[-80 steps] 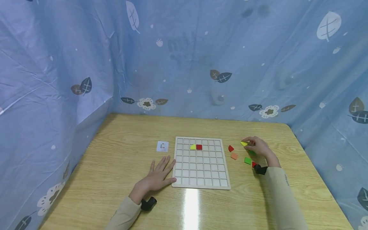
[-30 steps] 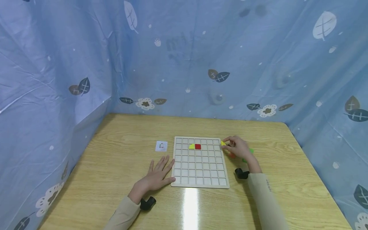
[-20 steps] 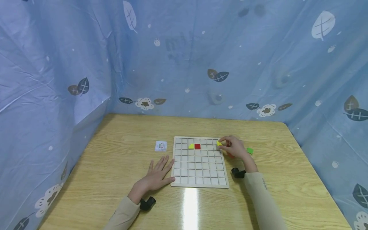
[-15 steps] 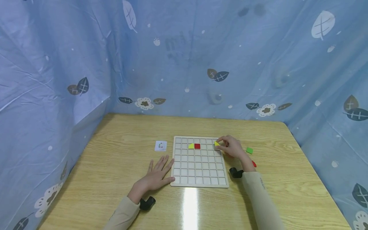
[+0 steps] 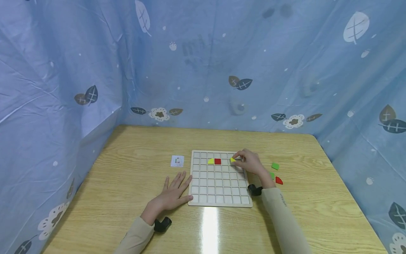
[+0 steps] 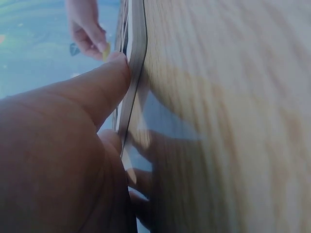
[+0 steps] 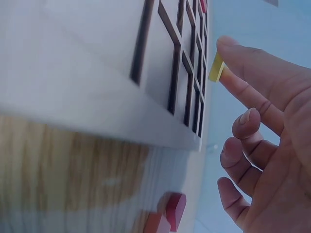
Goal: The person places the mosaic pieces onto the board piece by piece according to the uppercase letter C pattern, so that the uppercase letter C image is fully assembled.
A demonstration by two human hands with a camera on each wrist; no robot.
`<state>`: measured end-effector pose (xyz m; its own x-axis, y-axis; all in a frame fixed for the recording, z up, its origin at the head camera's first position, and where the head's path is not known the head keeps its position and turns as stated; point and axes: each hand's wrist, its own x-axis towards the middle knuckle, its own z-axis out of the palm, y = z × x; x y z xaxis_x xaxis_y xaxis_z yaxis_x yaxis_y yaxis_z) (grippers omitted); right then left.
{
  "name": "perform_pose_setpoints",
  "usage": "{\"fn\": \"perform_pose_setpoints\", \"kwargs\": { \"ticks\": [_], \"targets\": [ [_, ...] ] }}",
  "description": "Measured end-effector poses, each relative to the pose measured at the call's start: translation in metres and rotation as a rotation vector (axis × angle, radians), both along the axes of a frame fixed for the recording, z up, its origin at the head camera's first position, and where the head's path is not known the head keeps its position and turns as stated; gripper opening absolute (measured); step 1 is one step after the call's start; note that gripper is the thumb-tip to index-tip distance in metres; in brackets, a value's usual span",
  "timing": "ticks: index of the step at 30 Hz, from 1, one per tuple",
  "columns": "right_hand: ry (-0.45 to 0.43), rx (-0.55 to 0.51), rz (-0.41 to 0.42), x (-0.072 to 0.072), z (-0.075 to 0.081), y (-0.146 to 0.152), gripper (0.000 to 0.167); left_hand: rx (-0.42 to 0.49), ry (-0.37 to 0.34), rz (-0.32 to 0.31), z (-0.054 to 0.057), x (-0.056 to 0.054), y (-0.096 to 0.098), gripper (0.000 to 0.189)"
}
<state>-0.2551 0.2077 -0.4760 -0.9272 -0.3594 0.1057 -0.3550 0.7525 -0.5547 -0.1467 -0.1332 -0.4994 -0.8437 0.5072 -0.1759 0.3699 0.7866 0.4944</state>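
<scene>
My right hand (image 5: 250, 162) pinches a small yellow tile (image 5: 233, 159) between thumb and finger, above the upper right of a white grid board (image 5: 222, 206). In the right wrist view the yellow tile (image 7: 216, 67) is held apart from the board, its other side hidden by the fingers. A yellow curved tile (image 5: 211, 161) and a red square tile (image 5: 217, 161) sit side by side in cells of the board's second row. My left hand (image 5: 172, 195) lies with fingers spread at the board's left edge, its thumb touching the lower left corner.
Right of the board lie green tiles (image 5: 275, 166) and a red quarter-round tile (image 5: 279, 180). In the right wrist view an orange tile (image 7: 156, 223) and a red tile (image 7: 175, 211) lie near the board's edge. A printed pattern card (image 5: 177, 161) lies left of the board.
My right hand picked up the yellow tile from the right of the table and carried it left over the board's upper right. My left hand stayed in place.
</scene>
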Motion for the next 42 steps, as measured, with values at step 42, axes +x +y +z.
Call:
{"fn": "perform_pose_setpoints", "kwargs": {
  "ticks": [42],
  "targets": [
    [-0.085,0.070,0.040,-0.008,-0.001,-0.023,0.015,0.018,-0.002,0.018,-0.012,-0.003,-0.002,0.074]
  ]
}}
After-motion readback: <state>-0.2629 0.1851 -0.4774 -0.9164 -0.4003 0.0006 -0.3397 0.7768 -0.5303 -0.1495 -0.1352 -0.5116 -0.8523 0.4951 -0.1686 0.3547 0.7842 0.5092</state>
